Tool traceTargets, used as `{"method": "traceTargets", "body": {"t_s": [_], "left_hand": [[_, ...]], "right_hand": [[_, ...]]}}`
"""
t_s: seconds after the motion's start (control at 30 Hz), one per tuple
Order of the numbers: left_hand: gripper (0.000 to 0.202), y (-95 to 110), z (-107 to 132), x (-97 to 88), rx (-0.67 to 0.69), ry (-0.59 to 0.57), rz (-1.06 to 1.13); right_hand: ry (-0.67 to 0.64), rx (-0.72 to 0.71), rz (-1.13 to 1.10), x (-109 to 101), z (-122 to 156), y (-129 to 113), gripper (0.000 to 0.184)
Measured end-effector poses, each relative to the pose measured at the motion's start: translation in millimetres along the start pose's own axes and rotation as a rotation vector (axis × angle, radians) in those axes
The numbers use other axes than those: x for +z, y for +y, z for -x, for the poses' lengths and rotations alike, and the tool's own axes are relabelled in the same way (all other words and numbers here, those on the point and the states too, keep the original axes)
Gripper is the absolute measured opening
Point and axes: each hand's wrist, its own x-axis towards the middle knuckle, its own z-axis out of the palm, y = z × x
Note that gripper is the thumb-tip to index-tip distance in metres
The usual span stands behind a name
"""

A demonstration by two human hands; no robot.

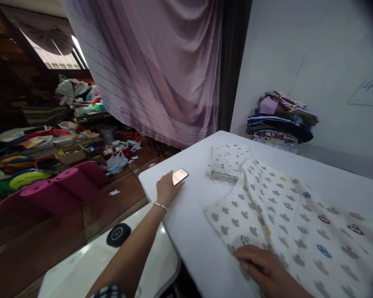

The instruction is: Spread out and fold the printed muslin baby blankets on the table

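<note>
My left hand (167, 188) reaches out to a lit phone (180, 176) near the far left corner of the white table (189, 231); its fingers rest on the phone's near edge, curled loosely. My right hand (262, 265) lies on the near edge of a white garment (286, 219) printed with grey and coloured shapes, fingers bent down and pressing the cloth. The garment is spread across the table's right half. Beyond it sits a folded white patterned cloth (228, 161).
A stack of folded clothes (281, 120) leans against the white wall at the table's far end. A purple curtain (161, 70) hangs behind. Left of the table the floor holds pink rolled mats (59, 186), bags and clutter. A white round surface with a black disc (118, 234) lies below.
</note>
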Motion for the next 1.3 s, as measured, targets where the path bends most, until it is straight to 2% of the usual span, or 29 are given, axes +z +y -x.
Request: {"method": "traceTargets", "body": {"t_s": [0.07, 0.17, 0.23, 0.33, 0.43, 0.53, 0.63, 0.73, 0.83, 0.93, 1.03, 1.13, 1.23, 1.3], "left_hand": [[0.063, 25, 17, 2.8, 0.103, -0.038, 0.103], [0.059, 68, 45, 6.9, 0.264, -0.23, 0.208], [0.056, 93, 57, 8.3, 0.351, -0.289, 0.205], [0.052, 118, 64, 9.4, 0.412, -0.32, 0.193], [0.046, 132, 64, 11.9, 0.431, -0.397, 0.201], [0.032, 137, 64, 14.2, 0.406, -0.48, 0.207], [0.024, 137, 64, 14.1, 0.347, -0.492, 0.234], [0.023, 137, 65, 10.7, 0.3, -0.448, 0.296], [0.03, 137, 65, 5.9, 0.223, -0.493, 0.379], [0.036, 133, 62, 5.9, 0.183, -0.535, 0.476], [0.03, 125, 55, 11.5, 0.169, -0.522, 0.626], [0.023, 118, 50, 16.0, 0.138, -0.531, 0.719], [0.02, 113, 48, 15.1, 0.127, -0.524, 0.697], [0.024, 112, 47, 13.1, 0.147, -0.525, 0.627]], "right_hand": [[-0.015, 0.019, -0.058, -3, -1, -2, 0.028], [-0.041, 0.092, -0.098, -17, -7, -10, 0.026], [-0.019, 0.121, -0.077, -31, -14, -14, 0.028], [0.043, 0.133, -0.01, -48, -24, -11, 0.032], [0.098, 0.151, 0.032, -56, -29, -3, 0.035], [0.089, 0.178, 0.034, -64, -32, 2, 0.037], [0.131, 0.233, 0.033, -87, -49, 9, 0.035], [0.3, 0.347, -0.043, -125, -82, 26, 0.031], [0.469, 0.507, -0.102, -164, -122, 47, 0.025], [0.52, 0.628, -0.036, -188, -163, 62, 0.024], [0.494, 0.717, 0.062, -195, -201, 72, 0.031], [0.468, 0.824, 0.168, -196, -236, 82, 0.045], [0.439, 0.909, 0.254, -196, -261, 95, 0.056], [0.41, 0.945, 0.302, -196, -272, 104, 0.056]]}}
